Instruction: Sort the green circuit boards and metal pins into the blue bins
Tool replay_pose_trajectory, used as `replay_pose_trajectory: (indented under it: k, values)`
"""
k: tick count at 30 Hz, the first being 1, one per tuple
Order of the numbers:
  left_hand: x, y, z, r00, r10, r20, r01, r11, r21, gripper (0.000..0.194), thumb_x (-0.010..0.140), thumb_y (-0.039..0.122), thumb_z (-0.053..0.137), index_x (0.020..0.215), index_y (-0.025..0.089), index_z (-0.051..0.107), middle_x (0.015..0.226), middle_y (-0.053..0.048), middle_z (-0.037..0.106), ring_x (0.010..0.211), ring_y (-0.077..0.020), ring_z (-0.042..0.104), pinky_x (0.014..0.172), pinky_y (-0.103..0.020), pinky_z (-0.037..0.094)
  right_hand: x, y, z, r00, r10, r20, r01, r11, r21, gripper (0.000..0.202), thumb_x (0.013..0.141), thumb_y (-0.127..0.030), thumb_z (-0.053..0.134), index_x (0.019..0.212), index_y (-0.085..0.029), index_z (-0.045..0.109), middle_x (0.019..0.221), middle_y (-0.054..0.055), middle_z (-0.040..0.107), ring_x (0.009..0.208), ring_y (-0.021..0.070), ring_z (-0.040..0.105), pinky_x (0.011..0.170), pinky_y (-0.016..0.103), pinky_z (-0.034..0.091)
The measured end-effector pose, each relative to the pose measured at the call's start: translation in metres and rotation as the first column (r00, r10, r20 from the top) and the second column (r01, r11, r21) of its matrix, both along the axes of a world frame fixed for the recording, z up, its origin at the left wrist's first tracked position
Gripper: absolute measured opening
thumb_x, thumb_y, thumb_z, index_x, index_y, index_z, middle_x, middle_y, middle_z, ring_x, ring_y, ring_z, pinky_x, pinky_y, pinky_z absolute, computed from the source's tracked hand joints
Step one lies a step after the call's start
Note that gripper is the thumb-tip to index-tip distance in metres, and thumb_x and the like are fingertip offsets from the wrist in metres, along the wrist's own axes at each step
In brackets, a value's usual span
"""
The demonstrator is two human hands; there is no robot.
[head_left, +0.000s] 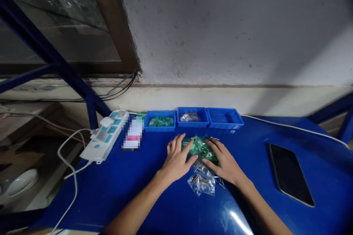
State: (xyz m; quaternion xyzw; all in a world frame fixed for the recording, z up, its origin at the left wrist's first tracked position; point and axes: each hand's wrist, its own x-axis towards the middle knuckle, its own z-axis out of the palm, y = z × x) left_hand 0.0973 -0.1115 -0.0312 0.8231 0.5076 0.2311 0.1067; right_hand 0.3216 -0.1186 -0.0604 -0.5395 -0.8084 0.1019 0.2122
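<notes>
A heap of small green plastic packets [199,146] lies on the blue tabletop, between my two hands. My left hand [178,158] rests at the heap's left side, fingers spread and touching the packets. On the opposite side, my right hand [222,159] lies over the edge of the heap with its fingers apart. Nearer to me are clear plastic bags [202,183] with small brass-coloured and silvery metal pieces inside. A few thin metal pieces [220,182] stick out beneath my right hand. Part of the heap is hidden under my fingers.
Along the wall stand three blue bins: one with green packets [161,121], one with clear bags [190,117], and a third bin [224,117] at right. A white power strip [103,137] with cords and a blurred-out item [133,134] are left. A phone [289,174] lies right.
</notes>
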Motion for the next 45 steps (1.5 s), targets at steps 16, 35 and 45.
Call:
replay_pose_trajectory:
  k: [16,35,45]
  values:
    - [-0.170,0.133,0.042,0.743,0.669,-0.016,-0.667,0.737,-0.113,0.018,0.071,0.032,0.059,0.070,0.016,0.067,0.055,-0.003,0.062,0.060,-0.0210,0.060,0.055,-0.027,0.040,0.011,-0.105,-0.016,0.953,-0.116,0.281,0.095,0.992,0.087,0.099,0.067,-0.074,0.049,0.146,-0.027,0.012,0.151,0.014,0.016,0.135,0.0448,0.016,0.098,0.071,0.020]
    - [-0.020,-0.003,0.002,0.994,0.097,-0.052,-0.095,0.995,0.035,0.059,0.084,0.051,0.051,0.138,0.031,0.037,0.149,-0.009,0.024,0.136,-0.0356,0.018,0.101,-0.058,0.026,0.053,-0.026,0.016,0.967,-0.206,0.147,0.202,0.978,0.041,0.081,0.080,-0.062,0.047,0.146,-0.030,0.012,0.152,0.011,0.013,0.138,0.0374,0.013,0.105,0.066,0.012]
    - [0.000,0.006,-0.009,0.979,-0.145,-0.142,0.112,0.969,-0.218,0.091,0.070,0.074,0.049,0.144,0.037,0.012,0.154,-0.005,0.002,0.138,-0.0411,0.004,0.104,-0.067,0.008,0.031,0.021,-0.003,0.999,0.022,0.047,-0.019,0.998,-0.058,0.066,0.085,-0.054,0.044,0.142,-0.025,0.028,0.150,0.009,0.025,0.136,0.0299,0.024,0.108,0.051,0.028]
